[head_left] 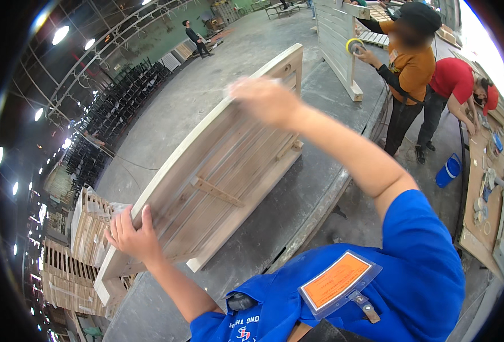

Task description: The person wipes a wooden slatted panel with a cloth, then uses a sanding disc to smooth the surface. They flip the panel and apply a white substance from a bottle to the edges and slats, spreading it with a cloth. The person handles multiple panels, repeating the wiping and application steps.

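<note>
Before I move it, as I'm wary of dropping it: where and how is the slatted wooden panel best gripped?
Probably by its upper rail, one hand near each end, from above on the wearer's side. The slatted wooden panel stands on edge on the gray table, leaving that rail raised. The left hand curls over one end; the right hand is blurred near the other.

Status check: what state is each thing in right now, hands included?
Left hand, clasped over the edge of the wooden panel.
Right hand, blurred at the panel's top edge; grip unclear.
Wooden panel, standing on the gray table.
Ceiling lamps, lit.
</note>
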`<state>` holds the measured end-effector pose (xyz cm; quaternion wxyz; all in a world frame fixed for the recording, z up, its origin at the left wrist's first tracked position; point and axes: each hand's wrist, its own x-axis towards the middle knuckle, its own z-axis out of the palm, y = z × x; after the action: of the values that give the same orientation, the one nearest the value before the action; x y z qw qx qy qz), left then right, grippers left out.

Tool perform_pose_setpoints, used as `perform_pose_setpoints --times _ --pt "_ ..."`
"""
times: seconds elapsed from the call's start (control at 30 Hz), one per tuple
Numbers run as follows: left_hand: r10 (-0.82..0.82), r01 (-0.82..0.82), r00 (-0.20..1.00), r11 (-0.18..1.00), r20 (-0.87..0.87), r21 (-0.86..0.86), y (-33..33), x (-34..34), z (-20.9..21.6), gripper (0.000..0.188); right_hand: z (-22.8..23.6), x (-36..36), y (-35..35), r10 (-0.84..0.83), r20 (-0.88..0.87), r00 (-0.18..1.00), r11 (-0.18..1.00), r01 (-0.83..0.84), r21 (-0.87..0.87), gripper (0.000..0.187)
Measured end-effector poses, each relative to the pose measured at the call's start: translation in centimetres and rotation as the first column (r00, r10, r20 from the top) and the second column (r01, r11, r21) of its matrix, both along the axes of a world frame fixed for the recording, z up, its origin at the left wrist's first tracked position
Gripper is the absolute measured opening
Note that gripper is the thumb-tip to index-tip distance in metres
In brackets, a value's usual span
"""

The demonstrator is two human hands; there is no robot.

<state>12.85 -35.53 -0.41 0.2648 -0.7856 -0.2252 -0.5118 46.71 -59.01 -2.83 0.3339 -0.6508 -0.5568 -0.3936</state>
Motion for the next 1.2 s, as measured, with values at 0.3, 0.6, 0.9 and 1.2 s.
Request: perform_pose_setpoints --times 0.3,0.6,0.9,1.2 --pt "-0.071 0.072 0.992 0.997 0.107 -0.004 1.3 0.5 -0.6 0.046 0.6 -5.5 2.0 0.100 -0.077 0.992 0.995 -0.099 0.019 0.027" --pt "0.073 -0.107 0.967 0.986 0.245 0.128 4.9 1.0 -1.2 0.040 2.3 8.9 -6.9 -0.317 -0.110 0.942 0.948 0.314 -0.047 0.030" --pt "0.086 -0.127 0.966 0.980 0.242 0.156 7.2 1.0 -0.9 0.041 -0.5 8.5 -2.9 -0.142 -0.021 0.990 0.990 0.142 0.018 0.030" --pt "0.138 -0.158 0.960 0.985 0.244 0.065 8.3 -0.1 -1.3 0.043 -3.4 15.9 -6.4 0.292 -0.804 0.518 0.941 -0.004 0.339 0.054"
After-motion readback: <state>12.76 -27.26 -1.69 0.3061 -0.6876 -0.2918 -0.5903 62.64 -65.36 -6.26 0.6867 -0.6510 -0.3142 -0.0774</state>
